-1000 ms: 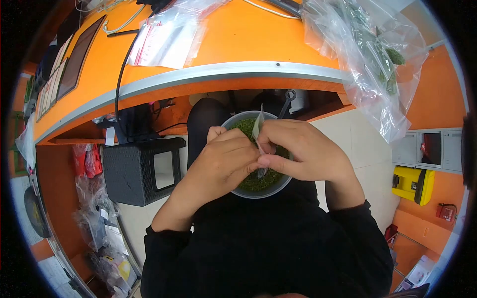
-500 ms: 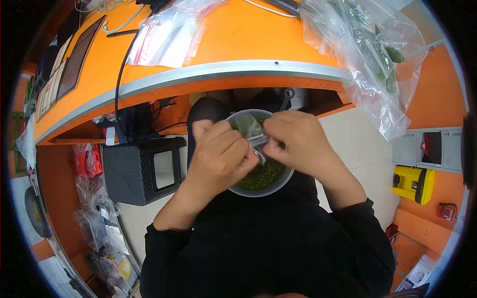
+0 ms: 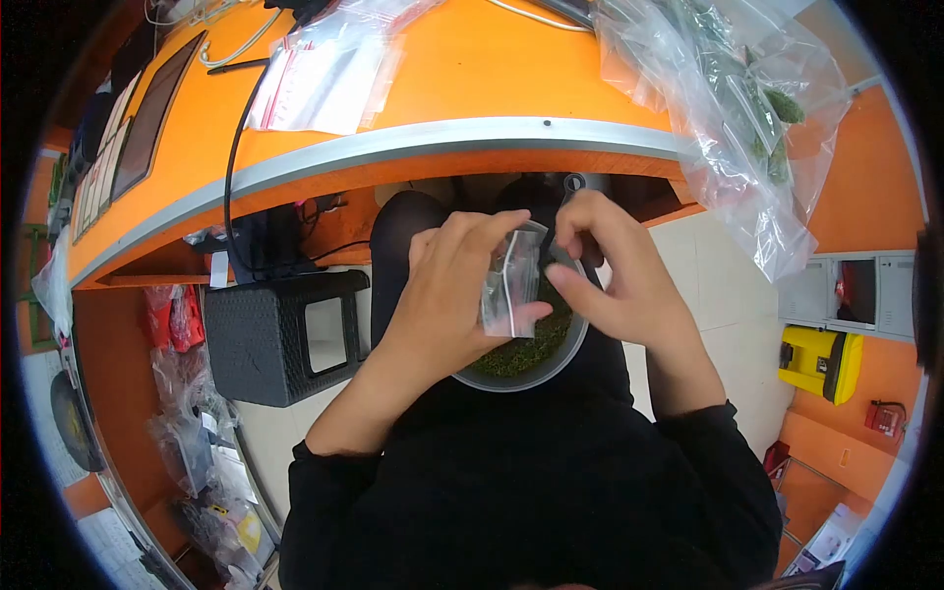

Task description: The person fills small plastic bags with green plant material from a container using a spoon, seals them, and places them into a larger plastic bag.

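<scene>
In the head view, a small clear zip-lock bag [image 3: 510,287] is held in my left hand [image 3: 438,295], with the fingers behind its upper edge and the thumb low on it. My right hand [image 3: 624,280] hovers just to the right of the bag. Its thumb and curled fingers are apart, and nothing shows between them. Below both hands sits a grey round tub [image 3: 511,387] between my legs. Green moss [image 3: 521,360] fills the part of it that I can see. The bag and hands hide the rest of the tub.
An orange desk [image 3: 482,74] with a metal edge spans the top. On it lie a stack of zip-lock bags [image 3: 324,84] and a large clear plastic bag [image 3: 737,128] holding moss, drooping over the edge. A dark stool [image 3: 261,339] stands left.
Both hands were close together, pinching at the bag. Now my right hand has come away to the right with its fingers apart, and my left hand holds the bag more upright and flat.
</scene>
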`<state>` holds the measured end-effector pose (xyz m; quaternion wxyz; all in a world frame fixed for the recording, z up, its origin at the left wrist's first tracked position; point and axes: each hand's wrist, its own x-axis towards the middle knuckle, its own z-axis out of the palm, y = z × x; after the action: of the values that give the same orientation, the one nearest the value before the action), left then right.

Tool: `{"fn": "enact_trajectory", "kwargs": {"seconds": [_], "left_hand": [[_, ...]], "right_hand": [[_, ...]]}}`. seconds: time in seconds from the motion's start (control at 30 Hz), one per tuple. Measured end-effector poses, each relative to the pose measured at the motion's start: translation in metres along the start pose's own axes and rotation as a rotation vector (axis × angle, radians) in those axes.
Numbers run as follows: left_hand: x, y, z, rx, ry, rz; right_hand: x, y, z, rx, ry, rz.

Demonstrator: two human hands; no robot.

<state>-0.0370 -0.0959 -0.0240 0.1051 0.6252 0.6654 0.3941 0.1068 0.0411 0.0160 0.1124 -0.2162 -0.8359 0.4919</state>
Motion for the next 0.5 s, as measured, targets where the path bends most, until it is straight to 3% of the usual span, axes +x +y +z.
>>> {"fn": "enact_trajectory", "kwargs": {"seconds": [0.07, 0.1, 0.13, 0.2, 0.3, 0.33, 0.4, 0.43, 0.5], "left_hand": [[-0.001, 0.000, -0.002, -0.122, -0.055, -0.054], [-0.002, 0.000, -0.002, -0.243, -0.110, -0.107], [-0.003, -0.001, -0.001, -0.242, -0.112, -0.109], [-0.004, -0.007, 0.001, -0.649, -0.262, -0.088], [-0.005, -0.008, -0.002, -0.745, -0.244, 0.046], [-0.006, -0.010, -0.003, -0.746, -0.245, 0.042], [-0.006, -0.016, -0.004, -0.510, -0.058, 0.148], [-0.005, -0.009, -0.007, -0.404, 0.021, 0.096], [-0.001, -0.013, -0.021, -0.325, -0.049, 0.161]], "right_hand": [[-0.001, 0.001, -0.002, -0.207, 0.020, -0.563], [-0.002, 0.000, -0.003, -0.311, -0.038, -0.637], [-0.003, 0.001, -0.002, -0.309, -0.038, -0.636], [-0.004, 0.005, -0.001, -0.364, -0.081, -0.684], [-0.001, 0.017, 0.007, -0.238, -0.051, -0.749], [-0.001, 0.017, 0.008, -0.234, -0.052, -0.747], [0.001, 0.016, 0.012, -0.090, -0.069, -0.749], [0.001, 0.014, 0.013, -0.089, -0.070, -0.748], [0.004, 0.009, 0.012, 0.043, -0.128, -0.746]]}}
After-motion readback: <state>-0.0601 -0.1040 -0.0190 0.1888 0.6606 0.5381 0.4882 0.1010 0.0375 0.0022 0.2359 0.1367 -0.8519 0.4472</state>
